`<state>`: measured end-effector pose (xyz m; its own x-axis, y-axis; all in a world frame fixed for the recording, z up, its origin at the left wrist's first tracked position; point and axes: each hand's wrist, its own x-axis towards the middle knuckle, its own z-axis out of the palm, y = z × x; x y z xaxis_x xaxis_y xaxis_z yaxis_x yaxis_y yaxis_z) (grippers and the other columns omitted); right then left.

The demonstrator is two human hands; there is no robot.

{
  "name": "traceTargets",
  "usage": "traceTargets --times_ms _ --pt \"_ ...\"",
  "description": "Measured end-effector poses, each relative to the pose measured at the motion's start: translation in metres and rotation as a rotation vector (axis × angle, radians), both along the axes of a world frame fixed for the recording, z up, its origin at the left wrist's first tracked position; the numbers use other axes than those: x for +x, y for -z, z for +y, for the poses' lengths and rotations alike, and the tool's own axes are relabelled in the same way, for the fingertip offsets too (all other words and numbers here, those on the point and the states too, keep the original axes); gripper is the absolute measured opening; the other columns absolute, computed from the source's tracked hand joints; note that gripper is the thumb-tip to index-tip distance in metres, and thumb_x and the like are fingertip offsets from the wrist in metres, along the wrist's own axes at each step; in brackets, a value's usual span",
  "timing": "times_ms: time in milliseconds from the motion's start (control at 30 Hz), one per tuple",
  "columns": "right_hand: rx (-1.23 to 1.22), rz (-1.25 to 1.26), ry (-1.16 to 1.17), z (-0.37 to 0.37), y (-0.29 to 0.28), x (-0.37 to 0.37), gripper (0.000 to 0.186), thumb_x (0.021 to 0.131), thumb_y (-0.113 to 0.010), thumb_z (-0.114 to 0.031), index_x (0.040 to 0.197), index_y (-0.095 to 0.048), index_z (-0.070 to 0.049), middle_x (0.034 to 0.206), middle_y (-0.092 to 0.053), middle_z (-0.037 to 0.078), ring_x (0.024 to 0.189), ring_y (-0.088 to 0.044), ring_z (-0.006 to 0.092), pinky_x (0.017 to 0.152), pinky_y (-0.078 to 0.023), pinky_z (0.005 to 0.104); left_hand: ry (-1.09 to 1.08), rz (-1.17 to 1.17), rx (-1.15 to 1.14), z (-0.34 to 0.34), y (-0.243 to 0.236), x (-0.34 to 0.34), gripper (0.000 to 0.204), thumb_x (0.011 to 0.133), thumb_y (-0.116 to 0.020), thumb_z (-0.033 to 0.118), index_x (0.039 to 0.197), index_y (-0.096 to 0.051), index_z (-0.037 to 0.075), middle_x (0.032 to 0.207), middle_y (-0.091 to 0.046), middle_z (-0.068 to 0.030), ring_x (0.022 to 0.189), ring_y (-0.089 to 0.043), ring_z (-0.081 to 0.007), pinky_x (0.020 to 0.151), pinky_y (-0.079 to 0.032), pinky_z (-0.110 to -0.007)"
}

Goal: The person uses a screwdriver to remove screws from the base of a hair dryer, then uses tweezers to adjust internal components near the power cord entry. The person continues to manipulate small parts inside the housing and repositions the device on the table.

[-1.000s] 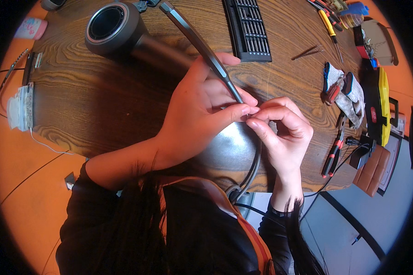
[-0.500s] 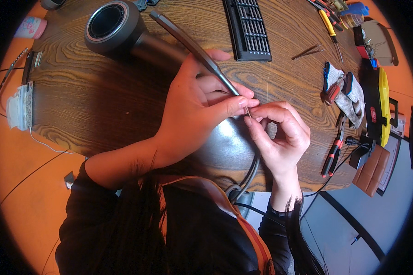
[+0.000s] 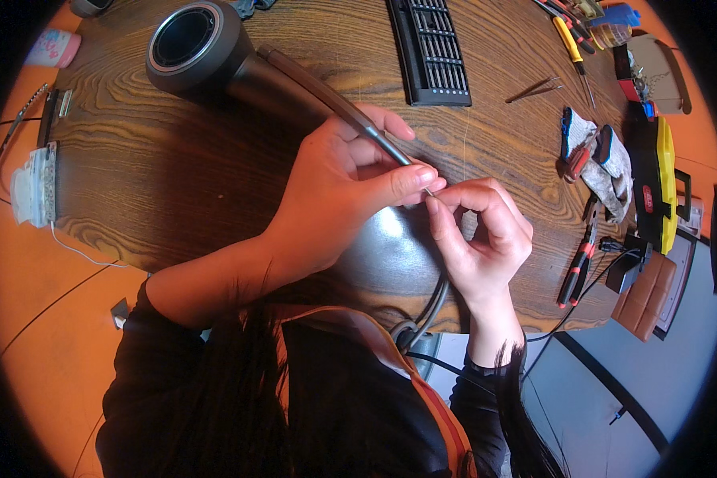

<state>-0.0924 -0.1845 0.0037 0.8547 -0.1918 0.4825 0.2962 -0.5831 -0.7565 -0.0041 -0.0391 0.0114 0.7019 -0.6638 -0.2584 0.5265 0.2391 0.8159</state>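
My left hand is closed around a slim dark screwdriver, which slants with its tip toward the lower right. At that tip, the thumb and forefinger of my right hand pinch the thin metal bit. Whether a tiny screw is there too is hidden by the fingertips. Below both hands lies a grey hair dryer, its round ringed opening at the upper left. The shiny lower end of its handle shows between my wrists, with a grey cable running off toward me.
A black case of screwdriver bits lies at the far middle. To the right are tweezers, work gloves, red-handled pliers and a yellow-black toolbox. A white plastic device stands at the left table edge.
The screwdriver has tilted lower, its back end dropping nearer the hair dryer. My left hand's fingers have shifted along it, and my right hand has moved slightly left.
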Motion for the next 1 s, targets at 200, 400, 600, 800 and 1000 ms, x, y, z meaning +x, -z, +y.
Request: traceTargets --times_ms 200,400,600,800,1000 --pt "0.082 0.014 0.010 0.0006 0.0002 -0.0009 0.015 0.071 -0.072 0.006 0.080 -0.061 0.000 0.072 -0.061 0.005 0.056 -0.052 0.0077 0.047 -0.040 0.0194 -0.009 0.095 -0.045 0.0007 0.0008 0.0001 0.030 0.082 -0.064 0.002 0.106 -0.047 0.000 0.091 -0.064 -0.0154 0.087 -0.065 -0.0205 0.075 -0.055 -0.028" --pt "0.091 -0.003 0.006 -0.0002 -0.0007 -0.0014 0.014 0.071 -0.072 0.005 0.080 -0.061 0.001 0.073 -0.062 0.006 0.056 -0.052 0.0081 0.048 -0.039 0.0196 -0.010 0.079 -0.049 -0.0003 0.0016 -0.0001 0.028 0.082 -0.064 0.001 0.105 -0.048 0.000 0.090 -0.063 -0.0149 0.087 -0.065 -0.0202 0.075 -0.055 -0.028" --pt "0.103 0.011 0.010 0.0007 -0.0011 -0.0024 0.014 0.071 -0.072 0.006 0.079 -0.061 0.000 0.072 -0.062 0.006 0.056 -0.052 0.0085 0.049 -0.040 0.0200 -0.009 0.017 -0.014 -0.0001 0.0034 0.0000 0.028 0.081 -0.065 0.000 0.104 -0.049 -0.001 0.087 -0.065 -0.0135 0.083 -0.065 -0.0171 0.073 -0.054 -0.025" --pt "0.187 0.060 0.023 0.0008 -0.0017 -0.0027 0.013 0.071 -0.071 0.005 0.078 -0.062 0.000 0.071 -0.061 0.004 0.058 -0.053 0.0090 0.052 -0.041 0.0211 0.013 -0.243 0.064 -0.0006 0.0095 0.0022 0.028 0.079 -0.067 0.000 0.102 -0.052 0.000 0.082 -0.065 -0.0085 0.079 -0.064 -0.0120 0.070 -0.051 -0.022" --pt "0.193 0.111 0.032 0.0039 0.0000 -0.0038 0.012 0.071 -0.070 0.005 0.078 -0.062 -0.001 0.069 -0.059 0.003 0.058 -0.052 0.0085 0.052 -0.040 0.0200 -0.017 -0.271 0.073 0.0001 0.0060 -0.0010 0.027 0.078 -0.067 -0.002 0.101 -0.052 0.000 0.083 -0.065 -0.0088 0.080 -0.064 -0.0135 0.072 -0.052 -0.024"
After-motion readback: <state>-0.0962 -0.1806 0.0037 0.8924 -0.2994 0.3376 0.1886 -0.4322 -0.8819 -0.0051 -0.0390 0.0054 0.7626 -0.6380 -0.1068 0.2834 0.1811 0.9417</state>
